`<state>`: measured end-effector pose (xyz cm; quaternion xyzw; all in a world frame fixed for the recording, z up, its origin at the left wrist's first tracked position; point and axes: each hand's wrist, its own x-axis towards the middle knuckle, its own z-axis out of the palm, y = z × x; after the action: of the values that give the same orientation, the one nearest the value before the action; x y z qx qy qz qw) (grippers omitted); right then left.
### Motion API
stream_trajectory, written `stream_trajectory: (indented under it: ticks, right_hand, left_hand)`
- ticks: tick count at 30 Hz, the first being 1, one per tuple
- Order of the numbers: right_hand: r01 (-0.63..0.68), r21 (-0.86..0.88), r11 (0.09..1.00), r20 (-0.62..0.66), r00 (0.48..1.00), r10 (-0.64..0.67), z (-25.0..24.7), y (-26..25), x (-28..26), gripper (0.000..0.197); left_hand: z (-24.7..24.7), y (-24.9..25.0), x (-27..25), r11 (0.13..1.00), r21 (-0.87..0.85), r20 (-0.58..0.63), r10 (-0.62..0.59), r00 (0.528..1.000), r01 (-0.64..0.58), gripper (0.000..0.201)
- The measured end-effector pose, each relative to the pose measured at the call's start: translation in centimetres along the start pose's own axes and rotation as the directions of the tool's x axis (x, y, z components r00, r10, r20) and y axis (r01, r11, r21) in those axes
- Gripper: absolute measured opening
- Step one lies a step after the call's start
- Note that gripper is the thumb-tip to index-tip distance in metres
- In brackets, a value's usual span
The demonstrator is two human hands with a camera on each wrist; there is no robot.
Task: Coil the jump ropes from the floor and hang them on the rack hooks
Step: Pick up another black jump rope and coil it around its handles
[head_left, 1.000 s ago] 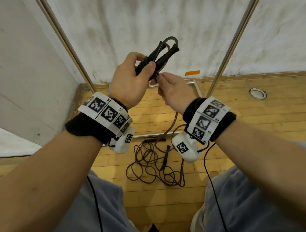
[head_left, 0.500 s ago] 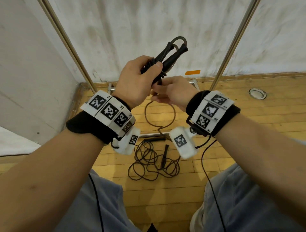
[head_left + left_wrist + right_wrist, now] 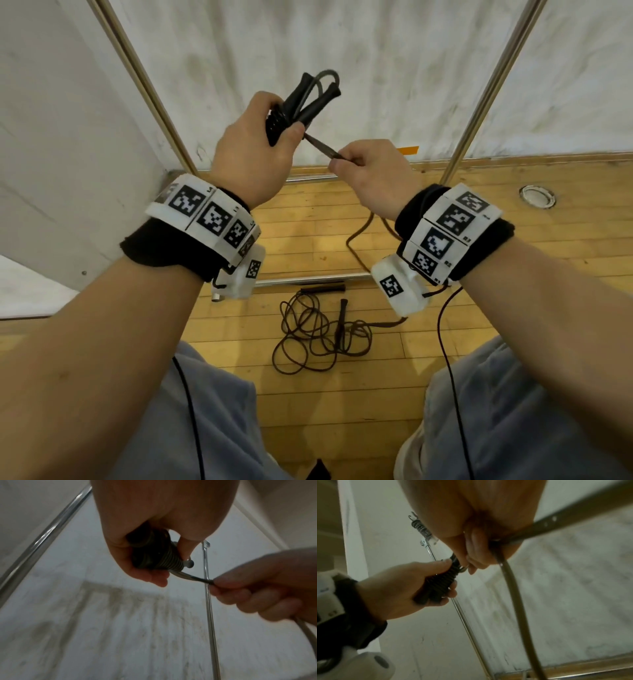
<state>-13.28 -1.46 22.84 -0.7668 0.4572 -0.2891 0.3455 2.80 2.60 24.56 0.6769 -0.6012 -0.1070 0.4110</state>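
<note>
Here, from the head view, the left hand point(image 3: 251, 154) is curled round the coiled jump rope point(image 3: 301, 106), its two handles poking up before the wall. The right hand point(image 3: 371, 174) pinches the cord point(image 3: 320, 146) stretched taut between the hands. A second jump rope point(image 3: 320, 334) lies tangled on the wooden floor point(image 3: 513, 274), near the rack's base bar point(image 3: 308, 281).

The left wrist view shows fingers point(image 3: 150, 576) wrapped about tight windings.

The right wrist view shows the slack cord hanging down from the closed right fist.
</note>
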Motion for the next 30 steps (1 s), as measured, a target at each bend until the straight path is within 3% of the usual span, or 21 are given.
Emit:
stream_trajectory:
  ticks: [6,9,12,15,19,22,26,30]
  right_hand:
    - [-0.009,-0.221,0.975,0.123,0.992,0.037,-0.4,0.0,-0.6,0.033]
    - [0.015,-0.277,0.961,0.131,0.991,0.022,-0.9,0.0,-0.4,0.029]
    - [0.073,-0.341,0.937,0.131,0.991,-0.03,-1.5,-0.2,-0.5,0.038]
    - [0.137,-0.388,0.911,0.12,0.988,-0.098,-1.8,-0.4,-0.5,0.038]
    - [0.149,-0.395,0.906,0.151,0.984,-0.095,-2.1,-0.3,-0.5,0.031]
    - [0.149,-0.406,0.902,0.107,0.988,-0.115,-2.1,0.0,-0.3,0.033]
    - [0.111,-0.398,0.911,0.002,0.993,-0.121,-2.4,0.4,0.0,0.033]
    - [0.117,-0.374,0.92,-0.036,0.989,-0.14,-2.5,0.3,0.2,0.036]
  left_hand:
    - [0.5,-1.4,0.2,0.966,0.258,-0.012,0.019,1.0,-0.015,0.037]
    - [0.8,-2.2,0.3,0.942,0.336,0.066,-0.014,0.998,-0.009,0.036]
    - [1.4,-2.7,0.3,0.923,0.385,0.17,-0.047,0.984,-0.023,0.035]
    - [2.3,-2.6,0.0,0.903,0.426,0.285,-0.081,0.955,-0.05,0.036]
    - [3.3,-2.2,-0.4,0.87,0.475,0.449,-0.113,0.886,-0.129,0.028]
    - [3.8,-1.6,-0.9,0.88,0.438,0.534,-0.091,0.84,-0.183,0.03]
    - [4.0,-0.7,-1.7,0.858,0.436,0.514,0.013,0.858,-0.274,0.031]
    - [4.0,-0.3,-2.2,0.861,0.397,0.469,0.107,0.877,-0.317,0.05]
